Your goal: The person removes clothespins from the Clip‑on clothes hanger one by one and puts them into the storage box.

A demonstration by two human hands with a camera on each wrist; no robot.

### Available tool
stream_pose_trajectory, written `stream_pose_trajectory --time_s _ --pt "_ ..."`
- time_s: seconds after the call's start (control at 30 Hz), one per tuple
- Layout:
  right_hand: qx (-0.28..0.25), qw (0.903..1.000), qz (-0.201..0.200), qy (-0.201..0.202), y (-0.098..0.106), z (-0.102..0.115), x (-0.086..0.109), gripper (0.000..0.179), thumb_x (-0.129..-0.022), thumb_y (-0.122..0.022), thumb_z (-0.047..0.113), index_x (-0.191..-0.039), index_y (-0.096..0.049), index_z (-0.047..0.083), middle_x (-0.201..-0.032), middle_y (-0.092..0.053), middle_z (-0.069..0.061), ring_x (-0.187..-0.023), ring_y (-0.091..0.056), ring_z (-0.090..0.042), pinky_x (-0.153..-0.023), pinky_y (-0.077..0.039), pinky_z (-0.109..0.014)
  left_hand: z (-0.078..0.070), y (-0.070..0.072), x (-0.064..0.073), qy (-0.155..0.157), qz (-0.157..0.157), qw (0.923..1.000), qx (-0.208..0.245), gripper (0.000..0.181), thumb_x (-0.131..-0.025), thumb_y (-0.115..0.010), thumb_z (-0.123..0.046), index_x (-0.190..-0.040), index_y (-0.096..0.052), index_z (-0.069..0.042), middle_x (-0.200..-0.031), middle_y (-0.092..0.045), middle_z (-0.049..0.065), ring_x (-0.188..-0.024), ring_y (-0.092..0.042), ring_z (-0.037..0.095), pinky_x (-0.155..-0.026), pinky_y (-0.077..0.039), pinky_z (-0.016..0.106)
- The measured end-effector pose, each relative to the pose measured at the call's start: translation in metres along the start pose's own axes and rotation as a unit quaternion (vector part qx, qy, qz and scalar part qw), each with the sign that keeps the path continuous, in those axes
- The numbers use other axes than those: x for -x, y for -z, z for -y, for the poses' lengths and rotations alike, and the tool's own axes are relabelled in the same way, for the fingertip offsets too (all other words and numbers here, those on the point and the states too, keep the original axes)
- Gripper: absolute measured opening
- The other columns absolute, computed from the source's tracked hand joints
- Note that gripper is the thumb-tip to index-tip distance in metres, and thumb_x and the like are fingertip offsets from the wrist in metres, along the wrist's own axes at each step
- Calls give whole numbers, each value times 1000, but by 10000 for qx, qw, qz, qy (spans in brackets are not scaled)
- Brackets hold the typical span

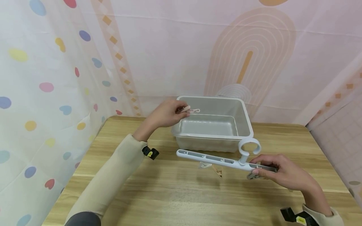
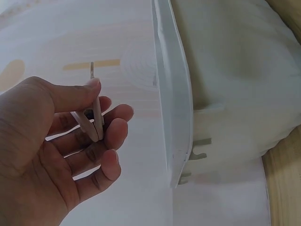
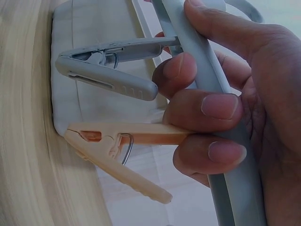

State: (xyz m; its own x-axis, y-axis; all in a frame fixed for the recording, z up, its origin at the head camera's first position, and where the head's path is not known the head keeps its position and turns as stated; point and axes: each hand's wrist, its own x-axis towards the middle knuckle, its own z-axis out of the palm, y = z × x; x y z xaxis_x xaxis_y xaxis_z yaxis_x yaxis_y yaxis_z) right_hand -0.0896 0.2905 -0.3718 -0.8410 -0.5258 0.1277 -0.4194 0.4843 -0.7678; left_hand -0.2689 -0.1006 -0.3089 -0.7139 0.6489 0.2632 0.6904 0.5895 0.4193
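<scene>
Over the left rim of a bin point(image 1: 243, 119), my left hand point(image 1: 167, 114) pinches a pale pink clothespin point(image 1: 185, 109) between thumb and fingers. A small hook sticks out from that clothespin. My right hand point(image 1: 285, 174) grips one end of a light blue-grey clip hanger point(image 1: 212, 159) in front of the bin. The hanger is held roughly level, its round hook upward. From its bar, by my right fingers, hang a grey clothespin point(image 3: 106, 70) and an orange clothespin point(image 3: 122, 155). Farther along hang a whitish clip point(image 1: 205, 164) and a brownish clip point(image 1: 217, 171), both partly hidden.
The whitish plastic bin stands at the back of a wooden table point(image 1: 181, 201), close to a patterned cloth backdrop point(image 1: 169, 56). Another cloth with coloured spots point(image 1: 45, 88) hangs along the left side. The table's right edge runs beside my right arm.
</scene>
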Motion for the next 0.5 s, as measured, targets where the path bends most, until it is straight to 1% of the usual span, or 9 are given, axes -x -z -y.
stream_pose_trajectory --time_s 0.13,0.2,0.27,0.33,0.4,0.5 --pt "56 10000 -34 -39 0 0 0 21 -96 -71 8 -113 -73 21 -89 -77 6 -70 -67 -6 -60 -54 -26 2 0 -6 65 19 9998 -204 12 -96 -72 -21 -95 -70 -9 -69 -56 1 -64 -44 16 -62 -35 30" --pt "55 10000 -41 -60 0 1 1 21 -96 -71 8 -113 -73 21 -89 -76 6 -69 -67 -8 -59 -54 -26 2 0 -7 152 52 9995 -260 13 -97 -72 -22 -98 -71 -9 -74 -63 3 -68 -50 18 -65 -40 31" --pt "26 10000 -34 -66 -1 0 0 21 -96 -70 8 -113 -73 21 -89 -77 6 -70 -67 -6 -59 -54 -26 4 0 -9 257 88 9994 -209 16 -97 -71 -21 -104 -71 -7 -85 -70 7 -76 -60 21 -71 -48 34" --pt "-5 10000 -17 -59 -1 0 0 21 -97 -70 8 -113 -73 21 -89 -77 5 -70 -67 -5 -59 -55 -26 7 -1 -9 400 124 9990 -155 21 -98 -69 -21 -113 -70 -6 -101 -74 10 -87 -67 24 -79 -54 38" --pt "-38 10000 17 -43 -1 -1 0 21 -97 -70 8 -114 -73 20 -89 -77 5 -71 -67 -4 -60 -55 -26 10 -1 -8 566 137 9983 -73 28 -99 -68 -21 -123 -67 -5 -117 -73 12 -98 -70 26 -87 -56 41" --pt "-53 10000 41 -19 -1 -2 0 21 -97 -69 8 -113 -72 20 -89 -77 4 -71 -67 -5 -60 -55 -26 13 0 -7 747 88 9972 -50 37 -99 -68 -22 -132 -63 -6 -131 -68 13 -108 -68 29 -94 -55 44"
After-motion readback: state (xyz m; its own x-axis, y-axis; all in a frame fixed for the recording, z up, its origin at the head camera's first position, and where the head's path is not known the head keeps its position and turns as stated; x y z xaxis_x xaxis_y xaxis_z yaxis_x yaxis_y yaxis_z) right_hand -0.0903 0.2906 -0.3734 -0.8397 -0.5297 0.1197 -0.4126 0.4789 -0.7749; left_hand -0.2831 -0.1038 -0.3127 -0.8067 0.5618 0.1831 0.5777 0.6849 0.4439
